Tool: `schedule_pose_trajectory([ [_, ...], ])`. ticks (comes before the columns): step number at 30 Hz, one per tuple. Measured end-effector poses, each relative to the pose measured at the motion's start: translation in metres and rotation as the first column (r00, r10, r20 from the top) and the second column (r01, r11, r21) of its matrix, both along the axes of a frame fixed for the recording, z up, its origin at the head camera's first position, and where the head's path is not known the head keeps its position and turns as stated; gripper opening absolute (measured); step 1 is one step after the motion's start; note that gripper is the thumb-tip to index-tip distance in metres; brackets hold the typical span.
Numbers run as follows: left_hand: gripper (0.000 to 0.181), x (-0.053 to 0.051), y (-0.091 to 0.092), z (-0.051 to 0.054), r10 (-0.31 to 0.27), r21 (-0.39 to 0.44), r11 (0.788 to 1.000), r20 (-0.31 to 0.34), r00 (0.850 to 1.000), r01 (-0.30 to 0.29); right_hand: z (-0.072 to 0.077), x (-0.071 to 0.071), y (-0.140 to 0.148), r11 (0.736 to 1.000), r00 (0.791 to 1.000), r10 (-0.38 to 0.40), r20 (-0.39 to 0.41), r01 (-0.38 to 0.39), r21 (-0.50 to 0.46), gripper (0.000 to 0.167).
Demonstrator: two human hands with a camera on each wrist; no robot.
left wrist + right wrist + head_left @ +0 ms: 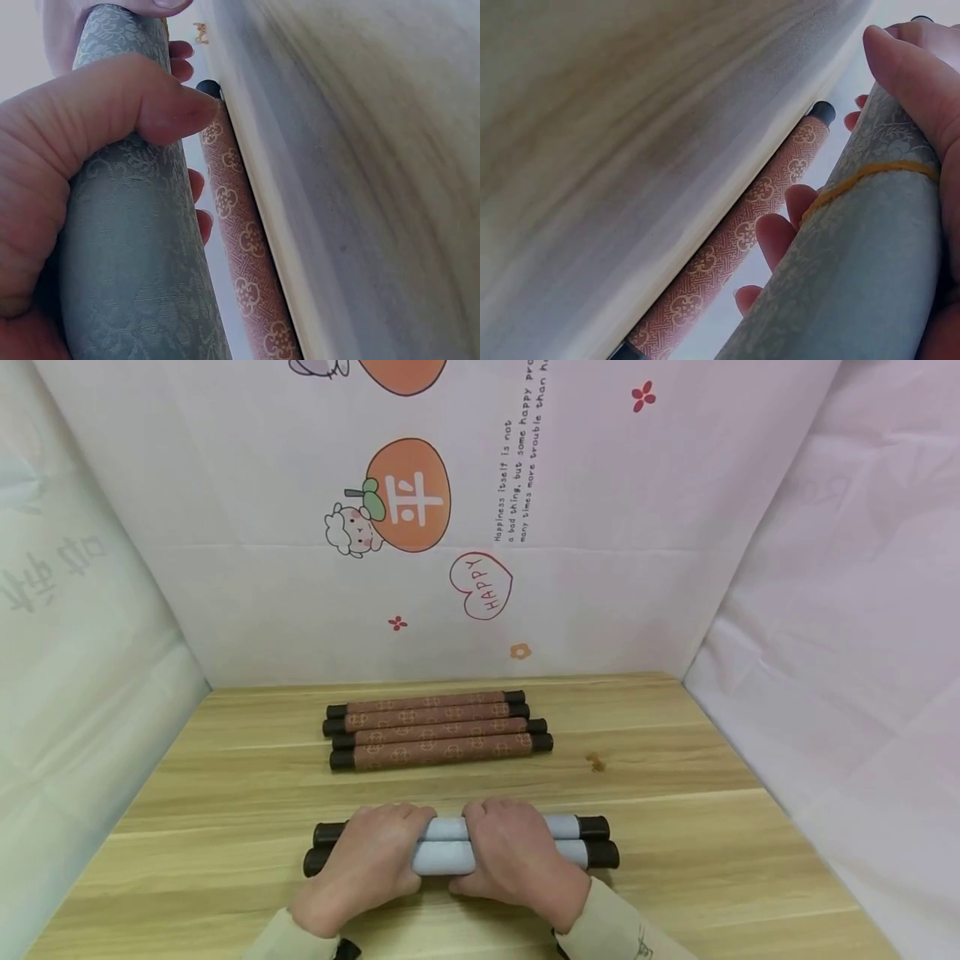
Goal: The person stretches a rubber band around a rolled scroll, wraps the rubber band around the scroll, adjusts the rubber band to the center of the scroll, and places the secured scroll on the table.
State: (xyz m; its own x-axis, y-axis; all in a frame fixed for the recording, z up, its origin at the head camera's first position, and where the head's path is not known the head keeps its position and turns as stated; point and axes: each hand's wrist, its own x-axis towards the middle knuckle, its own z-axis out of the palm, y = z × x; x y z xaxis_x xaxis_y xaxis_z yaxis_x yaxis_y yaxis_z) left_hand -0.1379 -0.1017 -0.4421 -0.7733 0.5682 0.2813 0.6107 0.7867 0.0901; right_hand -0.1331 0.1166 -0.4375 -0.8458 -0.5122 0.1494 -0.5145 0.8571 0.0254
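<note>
Left hand (pixel 378 852) and right hand (pixel 517 852) are both clamped on one pair of pale blue rolls (pixel 442 858), with thumbs on the near side and fingers passing over to the far side. Largest is the white cloth (pixel 225 485), which rises behind and at both sides of the wooden surface (pixel 247 793); its upper part is cut off, so the topmost orange print (pixel 405 372) shows only partly, and the writing (pixel 52 572) on the left side is faint. Two light sleeves (pixel 622 927) are cut by the bottom border.

Four brown rolls (pixel 442 747) with gold pattern and black ends (pixel 542 742) lie side by side on the surface, beyond the blue pair and before the back cloth. In each wrist view just one brown roll is plain to see, and fingers or thumb cover a little of it.

The blue rolls lie parallel and touching, over the front part of the surface; the hands hide long portions of them, but the middle and the dark caps (pixel 603 854) are visible. Whether they rest on the surface or are slightly raised, I cannot tell. A yellow band (pixel 870 176) goes around a blue roll; which of the two is not clear. Smallest is a brown mark (pixel 596 762) on the surface, to the right of the brown rolls.
</note>
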Motion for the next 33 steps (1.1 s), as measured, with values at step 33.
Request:
schedule_pose_trajectory([
  [33,0.053,-0.002,-0.007,0.004,0.038,0.044,0.998,-0.064,0.997,-0.035,0.01,-0.011,0.034,0.999,1.0,-0.008,-0.008,0.008,0.04,0.05],
])
